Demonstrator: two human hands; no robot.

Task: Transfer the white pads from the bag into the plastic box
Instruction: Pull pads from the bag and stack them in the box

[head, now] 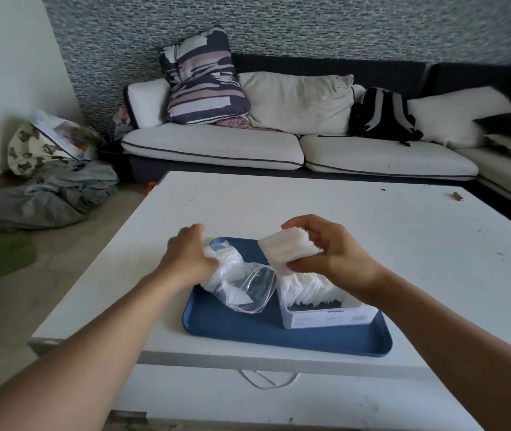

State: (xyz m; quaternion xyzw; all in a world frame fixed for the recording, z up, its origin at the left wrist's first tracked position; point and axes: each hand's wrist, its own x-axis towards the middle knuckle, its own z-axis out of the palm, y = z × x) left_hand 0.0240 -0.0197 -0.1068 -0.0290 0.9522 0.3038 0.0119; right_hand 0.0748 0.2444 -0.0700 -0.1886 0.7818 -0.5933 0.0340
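The right hand [332, 250] gripped a thick stack of white fibrous pads [290, 248], thumb below and fingers curled over the top, and held it in the air directly above the far end of the white rectangular plastic box [325, 312]. That was the relation the next move would turn on: the box lay straight beneath this hand and a little toward the person, so the stack likely needed only to come down. Its long axis ran from the hand out toward the left, tilted somewhat, roughly across the box's length, and would probably have to be turned to lie with the white pads already leaning in the box [305, 287]. The left hand [190, 255] was well to the left of the right one, its fingers curled round the closed end of the clear crumpled plastic bag [241, 286], which still held more pads and lay beside the box on the blue plastic tray [248, 329] on the white counter [310, 200]. The bag's open mouth faced the box. The right hand was plainly the nearer to the box.
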